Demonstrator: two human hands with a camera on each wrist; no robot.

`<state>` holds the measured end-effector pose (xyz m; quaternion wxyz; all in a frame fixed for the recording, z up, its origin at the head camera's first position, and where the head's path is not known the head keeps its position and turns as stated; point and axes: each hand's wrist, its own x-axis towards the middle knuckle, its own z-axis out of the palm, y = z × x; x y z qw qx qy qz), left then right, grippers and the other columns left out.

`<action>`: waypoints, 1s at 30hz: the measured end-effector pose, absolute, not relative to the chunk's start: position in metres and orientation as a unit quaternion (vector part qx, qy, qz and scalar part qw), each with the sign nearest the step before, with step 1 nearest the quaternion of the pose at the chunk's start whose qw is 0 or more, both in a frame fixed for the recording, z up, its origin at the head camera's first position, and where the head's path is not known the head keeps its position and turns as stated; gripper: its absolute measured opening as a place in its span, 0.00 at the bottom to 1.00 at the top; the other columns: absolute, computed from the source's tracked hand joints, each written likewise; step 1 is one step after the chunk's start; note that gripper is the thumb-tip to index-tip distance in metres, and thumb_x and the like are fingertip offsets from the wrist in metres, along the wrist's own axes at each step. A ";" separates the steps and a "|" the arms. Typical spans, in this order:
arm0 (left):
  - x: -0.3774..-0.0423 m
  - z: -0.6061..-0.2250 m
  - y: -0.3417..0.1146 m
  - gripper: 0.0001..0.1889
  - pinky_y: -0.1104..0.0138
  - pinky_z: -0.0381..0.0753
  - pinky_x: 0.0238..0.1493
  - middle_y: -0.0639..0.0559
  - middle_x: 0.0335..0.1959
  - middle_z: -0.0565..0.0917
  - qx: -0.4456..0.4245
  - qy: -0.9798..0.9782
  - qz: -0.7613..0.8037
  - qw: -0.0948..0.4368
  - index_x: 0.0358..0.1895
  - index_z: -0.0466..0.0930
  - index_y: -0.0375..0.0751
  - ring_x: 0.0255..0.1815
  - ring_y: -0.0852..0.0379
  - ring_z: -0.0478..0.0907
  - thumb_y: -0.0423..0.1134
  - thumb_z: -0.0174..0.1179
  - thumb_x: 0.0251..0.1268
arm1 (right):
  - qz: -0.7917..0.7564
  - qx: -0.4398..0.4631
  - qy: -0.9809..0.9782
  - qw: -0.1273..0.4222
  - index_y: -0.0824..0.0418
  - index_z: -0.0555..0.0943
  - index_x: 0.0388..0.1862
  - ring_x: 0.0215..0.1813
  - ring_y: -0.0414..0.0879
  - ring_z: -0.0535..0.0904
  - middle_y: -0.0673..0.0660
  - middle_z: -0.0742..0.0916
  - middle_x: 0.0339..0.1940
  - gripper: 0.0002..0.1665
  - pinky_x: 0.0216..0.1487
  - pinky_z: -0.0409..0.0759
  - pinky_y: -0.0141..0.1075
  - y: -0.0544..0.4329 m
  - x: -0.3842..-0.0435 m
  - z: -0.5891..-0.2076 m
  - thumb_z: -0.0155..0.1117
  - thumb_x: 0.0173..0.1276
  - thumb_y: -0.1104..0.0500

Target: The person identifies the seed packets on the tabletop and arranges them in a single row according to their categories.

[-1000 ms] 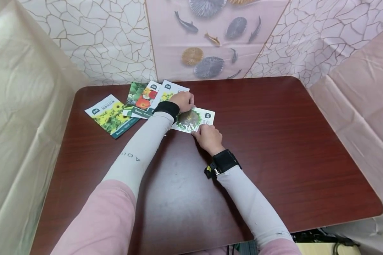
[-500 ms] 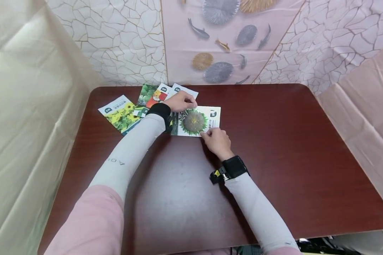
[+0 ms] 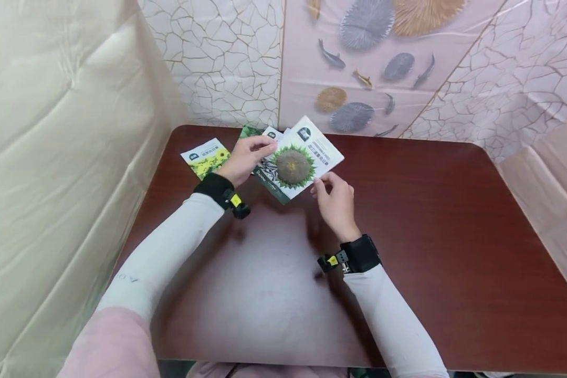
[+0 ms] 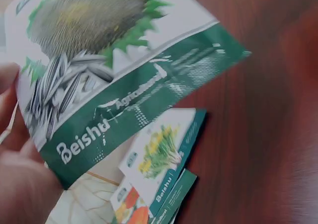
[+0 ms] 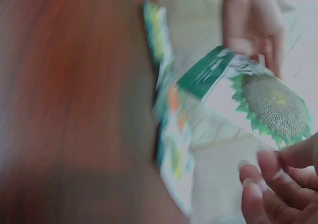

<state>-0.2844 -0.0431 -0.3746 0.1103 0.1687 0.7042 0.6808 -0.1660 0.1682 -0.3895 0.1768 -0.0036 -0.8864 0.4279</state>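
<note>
While left hand (image 3: pixel 242 160) and right hand (image 3: pixel 336 203) pinch opposite edges of the sunflower packet (image 3: pixel 293 165), fingers closed narrow, it's tilted in the air above the bench (image 3: pixel 430 236). Looks light, thin, bendy, maybe slick; likely creases easily, so hold edges or corners. Left wrist view shows the leafy-bunch packet's (image 4: pixel 160 154) front; head view has it mostly covered.

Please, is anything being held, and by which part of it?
A glossy white-and-green rectangular packet printed with a sunflower head; the left hand and right hand pinch its opposite long edges.
</note>
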 end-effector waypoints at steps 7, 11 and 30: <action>-0.224 -0.360 -0.099 0.10 0.68 0.76 0.44 0.55 0.41 0.78 0.133 0.699 0.698 0.078 0.48 0.80 0.38 0.39 0.57 0.74 0.39 0.59 0.69 | 0.476 0.056 -0.854 0.203 0.62 0.81 0.38 0.30 0.53 0.80 0.62 0.84 0.27 0.10 0.30 0.70 0.30 0.140 -0.158 -0.356 0.57 0.73 0.56; -0.198 -0.353 -0.122 0.12 0.66 0.80 0.41 0.52 0.42 0.78 0.129 0.726 0.673 0.059 0.48 0.80 0.36 0.35 0.56 0.78 0.40 0.60 0.68 | 0.475 0.076 -0.855 0.195 0.61 0.81 0.39 0.29 0.45 0.77 0.60 0.83 0.26 0.10 0.31 0.69 0.31 0.125 -0.153 -0.345 0.57 0.73 0.56; -0.157 -0.351 -0.176 0.11 0.64 0.84 0.33 0.45 0.38 0.81 0.066 0.775 0.628 -0.004 0.43 0.82 0.34 0.29 0.48 0.80 0.40 0.63 0.65 | 0.507 0.122 -0.849 0.083 0.61 0.82 0.36 0.29 0.55 0.83 0.59 0.85 0.23 0.10 0.30 0.77 0.32 0.076 -0.149 -0.345 0.59 0.72 0.56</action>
